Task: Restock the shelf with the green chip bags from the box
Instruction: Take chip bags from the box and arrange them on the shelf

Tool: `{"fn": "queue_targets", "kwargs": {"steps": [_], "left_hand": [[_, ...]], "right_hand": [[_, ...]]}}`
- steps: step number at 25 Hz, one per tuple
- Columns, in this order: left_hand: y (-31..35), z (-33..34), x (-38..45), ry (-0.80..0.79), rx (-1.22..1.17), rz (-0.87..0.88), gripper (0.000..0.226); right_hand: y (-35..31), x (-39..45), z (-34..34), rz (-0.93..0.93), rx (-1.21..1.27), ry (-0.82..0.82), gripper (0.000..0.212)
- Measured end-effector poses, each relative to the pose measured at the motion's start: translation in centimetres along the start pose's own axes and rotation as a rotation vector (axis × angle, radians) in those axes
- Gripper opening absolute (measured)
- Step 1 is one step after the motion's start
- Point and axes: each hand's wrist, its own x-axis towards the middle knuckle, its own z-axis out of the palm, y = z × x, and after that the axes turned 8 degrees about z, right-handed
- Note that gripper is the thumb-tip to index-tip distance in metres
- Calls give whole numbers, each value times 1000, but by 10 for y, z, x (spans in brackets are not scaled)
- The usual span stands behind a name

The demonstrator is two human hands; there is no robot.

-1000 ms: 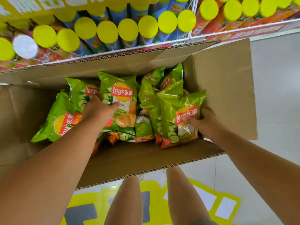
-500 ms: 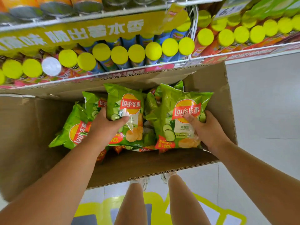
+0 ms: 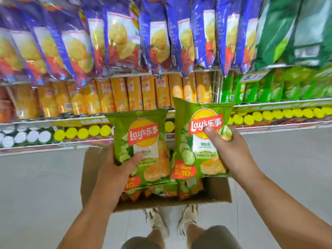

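I see both hands raised in front of the shelves, each one holding a bag. The left hand [image 3: 119, 169] grips a green plastic chip bag with a red and yellow logo [image 3: 142, 150] by its lower left side, with the thumb lying across the front. The right hand [image 3: 227, 150] grips a second green chip bag of the same kind [image 3: 195, 141] by its right side, with the thumb pressed on the logo. The two bags stand upright, side by side, the right one a little higher. Under them the brown cardboard box [image 3: 218, 190] sits open on the pale tiled floor [image 3: 39, 186], and more green bags [image 3: 190, 186] lie inside it. Behind, I see the metal shelf [image 3: 269, 103] with orange packs [image 3: 134, 92], green packs [image 3: 265, 88], and yellow-capped tubes [image 3: 276, 114] under them. Blue and purple bags [image 3: 122, 36] hang on top, blurred.
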Motion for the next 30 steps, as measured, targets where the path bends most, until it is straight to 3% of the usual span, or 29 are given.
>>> {"fn": "queue_targets", "kwargs": {"steps": [4, 9, 12, 16, 19, 23, 30], "left_hand": [[97, -42, -39, 71, -53, 168, 46], [190, -74, -64, 162, -92, 359, 53], [228, -85, -78, 199, -91, 449, 43], [260, -95, -87, 300, -1, 538, 34], [273, -107, -80, 297, -109, 509, 44], [287, -139, -59, 278, -178, 505, 39], [346, -247, 37, 256, -151, 554, 30]], "right_hand": [[-103, -60, -15, -164, -65, -21, 87], [-190, -105, -18, -409, -50, -39, 102], [-224, -120, -17, -458, 11, -83, 117], [-257, -125, -22, -497, -36, -171, 76], [-279, -126, -17, -515, -4, -245, 75], [-308, -130, 11, -558, 86, -312, 40], [-381, -136, 135, -530, 208, -340, 26]]}}
